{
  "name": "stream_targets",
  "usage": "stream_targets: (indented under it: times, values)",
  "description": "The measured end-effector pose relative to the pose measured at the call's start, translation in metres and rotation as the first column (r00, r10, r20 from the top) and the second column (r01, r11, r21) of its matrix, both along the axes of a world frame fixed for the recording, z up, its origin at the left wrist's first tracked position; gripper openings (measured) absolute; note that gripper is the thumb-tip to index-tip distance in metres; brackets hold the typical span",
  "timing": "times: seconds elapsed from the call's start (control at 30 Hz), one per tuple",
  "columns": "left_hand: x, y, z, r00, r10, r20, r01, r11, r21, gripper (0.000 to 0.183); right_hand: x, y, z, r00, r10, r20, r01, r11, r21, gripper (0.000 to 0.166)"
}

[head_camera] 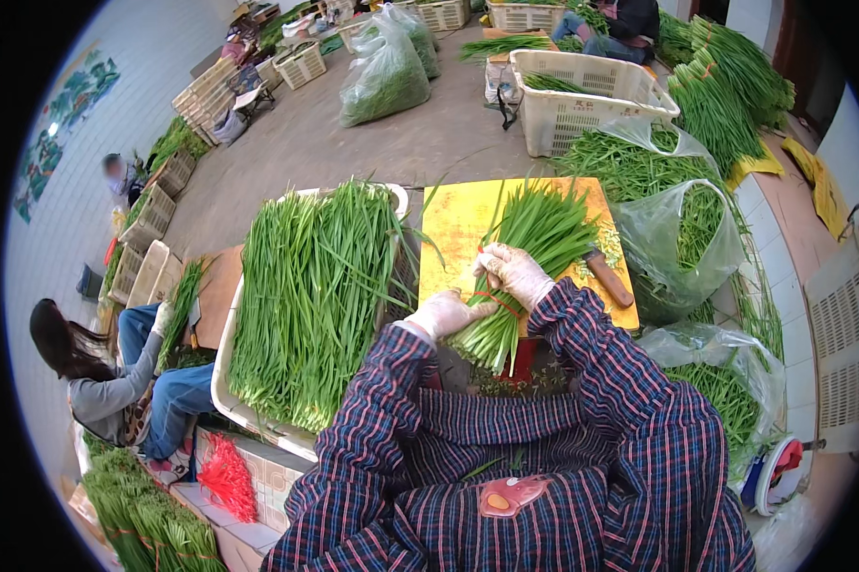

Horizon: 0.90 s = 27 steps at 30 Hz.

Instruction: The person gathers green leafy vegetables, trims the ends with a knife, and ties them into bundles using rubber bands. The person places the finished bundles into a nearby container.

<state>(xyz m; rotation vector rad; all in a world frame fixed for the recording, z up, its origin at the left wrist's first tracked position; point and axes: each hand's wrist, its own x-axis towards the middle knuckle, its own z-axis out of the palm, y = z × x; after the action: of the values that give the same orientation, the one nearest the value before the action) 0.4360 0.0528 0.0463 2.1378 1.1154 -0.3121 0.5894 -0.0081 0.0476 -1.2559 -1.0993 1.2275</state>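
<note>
A bunch of garlic chives (547, 218) lies across a yellow cutting board (452, 214), its pale cut ends hanging over the near edge. A red tie (499, 300) goes around the stalks near those ends. My gloved left hand (445, 314) holds the bunch from the left, thumb across the stalks below the tie. Curled over the bunch higher up is my gloved right hand (513, 274), with a bit of red showing at its fingertips. A knife with a wooden handle (610, 280) rests on the board's right side; chive trimmings partly surround its blade.
A white crate (223, 372) heaped with loose chives (315, 286) stands at my left. Plastic bags (687, 250) of greens crowd the right side. Beyond the board is a large white crate (594, 107). A co-worker (115, 386) sits at left, near red ties (227, 475).
</note>
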Motion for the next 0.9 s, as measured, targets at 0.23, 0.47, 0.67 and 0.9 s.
stream_targets:
  times: [0.23,0.47,0.67,0.9]
  values:
    - [0.015,-0.048,-0.012,0.97,0.109,0.217,-0.138,0.982,0.127,0.071,0.008,-0.009,-0.023,0.966,-0.184,-0.181,0.145,0.968,-0.205,0.015]
    - [0.013,-0.039,-0.027,0.769,0.233,0.596,-0.254,0.966,-0.05,0.033,0.009,-0.037,-0.026,0.962,-0.235,-0.137,0.235,0.972,-0.012,0.022]
    - [0.008,-0.033,-0.045,0.684,0.154,0.713,-0.241,0.97,0.021,0.017,-0.005,-0.058,-0.034,0.903,-0.332,-0.272,0.365,0.928,0.078,0.024]
    - [0.016,-0.038,-0.035,0.744,-0.119,0.657,-0.126,0.941,0.313,0.008,-0.006,-0.061,-0.046,0.778,-0.385,-0.497,0.49,0.867,0.095,0.021]
